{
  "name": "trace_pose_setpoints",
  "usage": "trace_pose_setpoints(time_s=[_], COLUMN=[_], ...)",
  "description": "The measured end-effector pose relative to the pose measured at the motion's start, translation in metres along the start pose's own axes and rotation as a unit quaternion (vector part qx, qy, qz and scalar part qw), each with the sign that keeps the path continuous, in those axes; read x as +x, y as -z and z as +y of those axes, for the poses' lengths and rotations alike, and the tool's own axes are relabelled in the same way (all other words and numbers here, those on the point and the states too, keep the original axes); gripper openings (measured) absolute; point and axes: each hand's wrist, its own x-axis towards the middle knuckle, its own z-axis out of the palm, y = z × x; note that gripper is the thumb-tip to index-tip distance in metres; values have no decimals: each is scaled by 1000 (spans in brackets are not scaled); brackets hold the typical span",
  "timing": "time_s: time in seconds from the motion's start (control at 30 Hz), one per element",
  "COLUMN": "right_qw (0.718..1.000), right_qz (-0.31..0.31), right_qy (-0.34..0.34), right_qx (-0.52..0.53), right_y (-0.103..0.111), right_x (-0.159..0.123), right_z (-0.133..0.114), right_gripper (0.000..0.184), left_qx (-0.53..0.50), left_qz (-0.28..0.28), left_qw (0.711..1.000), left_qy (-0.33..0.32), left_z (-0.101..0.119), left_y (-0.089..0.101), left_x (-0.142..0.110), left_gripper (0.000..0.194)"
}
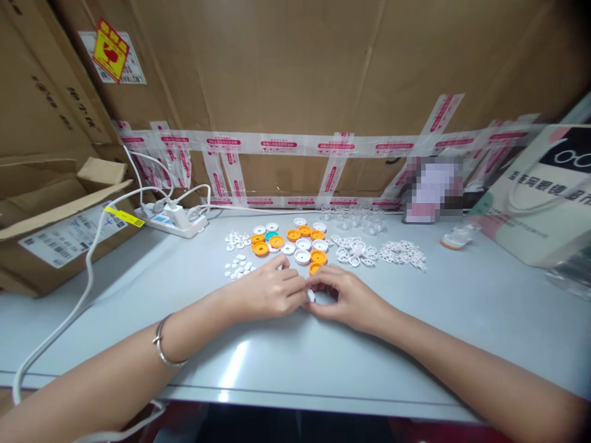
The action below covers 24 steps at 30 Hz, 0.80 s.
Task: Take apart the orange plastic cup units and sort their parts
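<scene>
Between my two hands, just above the table (258,357), is a small white round plastic part (311,296). My right hand (348,298) pinches it with thumb and fingers. My left hand (272,288) is closed against its left side; its fingertips are hidden, so what they grip is partly out of sight. Right behind the hands lie orange round caps (318,257) and white round caps (302,256), with one teal cap (271,235) among them. Small white discs (239,266) and white stemmed pieces (237,239) are scattered left of the caps.
White lattice pieces (355,251) and flat white pieces (403,254) lie to the right, clear cups (353,218) behind. A power strip (178,220) with white cables and an open cardboard box (60,227) stand left. A phone-like object (431,189), partly blurred, and a printed bag (535,197) stand right.
</scene>
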Motion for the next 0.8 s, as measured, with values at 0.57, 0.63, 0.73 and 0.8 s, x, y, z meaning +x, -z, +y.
trace_pose_setpoints(time_s=[0.57,0.63,0.73,0.8], right_qw=[1000,1000,1000,999], right_qz=[-20,-20,-21,-22], right_qy=[-22,-20,-22,-26], right_qx=[6,5,5,6], right_y=[3,2,2,1], right_x=[-3,-3,-3,-3], right_z=[-3,-3,-3,-3], right_gripper=[15,15,15,16], left_qx=[-93,-99,-111,-113], left_qz=[-252,-282,-289,-293], left_qw=[837,815,809,804], left_qy=[477,496,500,506], left_z=[-106,-110,-109,-108], left_y=[57,54,45,41], left_x=[-97,-106,-107,-105], left_gripper=[12,12,12,11])
